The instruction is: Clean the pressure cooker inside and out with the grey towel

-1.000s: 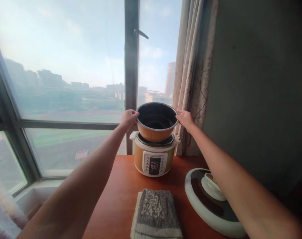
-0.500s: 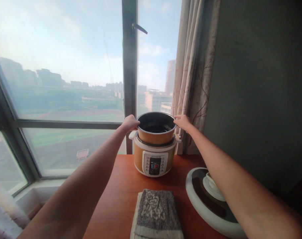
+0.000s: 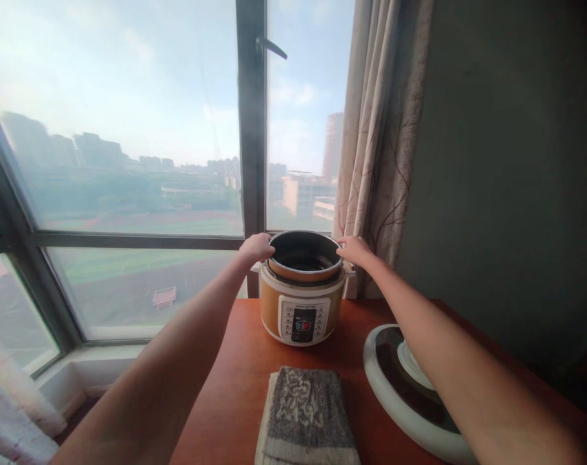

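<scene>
Pot [image 3: 304, 257] sits low inside the cooker body [image 3: 303, 307], only its metal rim and a narrow band of orange wall showing above the cooker's white collar. Dark inside, looks level.

Your left hand [image 3: 257, 247] clamps the pot's rim on the left side, fingers curled over the edge. Your right hand [image 3: 354, 250] grips the rim on the right side, likewise closed on it. Both arms reach out straight from the near edge of the view.

Cooker stands at the far end of the wooden table [image 3: 235, 381], close to the window [image 3: 119, 129], control panel facing you. Small white handles stick out at each side of the collar, just under your hands.

Folded grey towel [image 3: 307, 416] lies on the table directly in front of the cooker, near you, apart from it. Cooker lid [image 3: 400, 394] rests on the table to the right, partly hidden behind your right forearm, well apart from the cooker.

Curtain [image 3: 380, 142] hangs just behind and right of the pot, beside the dark wall.
</scene>
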Available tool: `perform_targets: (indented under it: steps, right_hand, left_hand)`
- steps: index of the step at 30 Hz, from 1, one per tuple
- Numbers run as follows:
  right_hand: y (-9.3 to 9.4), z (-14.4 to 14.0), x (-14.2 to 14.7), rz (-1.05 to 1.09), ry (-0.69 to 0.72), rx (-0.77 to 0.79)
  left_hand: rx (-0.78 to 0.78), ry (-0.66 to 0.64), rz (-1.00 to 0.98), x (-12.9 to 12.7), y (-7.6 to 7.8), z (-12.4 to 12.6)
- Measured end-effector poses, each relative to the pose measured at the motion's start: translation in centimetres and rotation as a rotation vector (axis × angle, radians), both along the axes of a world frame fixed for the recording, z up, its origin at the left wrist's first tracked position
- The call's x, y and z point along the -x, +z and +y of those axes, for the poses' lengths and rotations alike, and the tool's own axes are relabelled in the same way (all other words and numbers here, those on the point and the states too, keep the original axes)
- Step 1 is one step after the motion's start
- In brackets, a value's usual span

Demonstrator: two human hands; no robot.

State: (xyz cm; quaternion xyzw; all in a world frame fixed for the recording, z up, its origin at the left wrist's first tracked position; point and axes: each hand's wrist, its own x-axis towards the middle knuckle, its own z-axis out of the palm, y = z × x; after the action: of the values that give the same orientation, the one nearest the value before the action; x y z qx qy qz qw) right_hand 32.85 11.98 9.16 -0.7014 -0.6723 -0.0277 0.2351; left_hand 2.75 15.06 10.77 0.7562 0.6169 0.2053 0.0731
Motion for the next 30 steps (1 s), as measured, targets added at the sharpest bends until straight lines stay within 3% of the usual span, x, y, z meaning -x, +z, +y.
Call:
perform_targets:
  steps: [7,13,21,30]
  right_hand:
    - [-1.9,0.0,-0.2,-0.06,0.033,0.073]
    - [-2.7,-0.2,-0.2,-0.08,0.029,0.103]
    - [-2.2,-1.8,0.6,-0.118,-0.013,0.166]
    - [-1.1,-4.7,2.0,-0.166,-0.07,0.228]
  left_hand:
    - [0.06,0.019,0.057,0.0,-1.7,-0.5]
    - [0.016,0.029,0.099,-0.1,-2.7,-1.1]
    - [0.034,0.058,0.176,-0.8,-2.4,-1.8]
    - [0.013,0.054,0.197,-1.0,-2.1,-4.5]
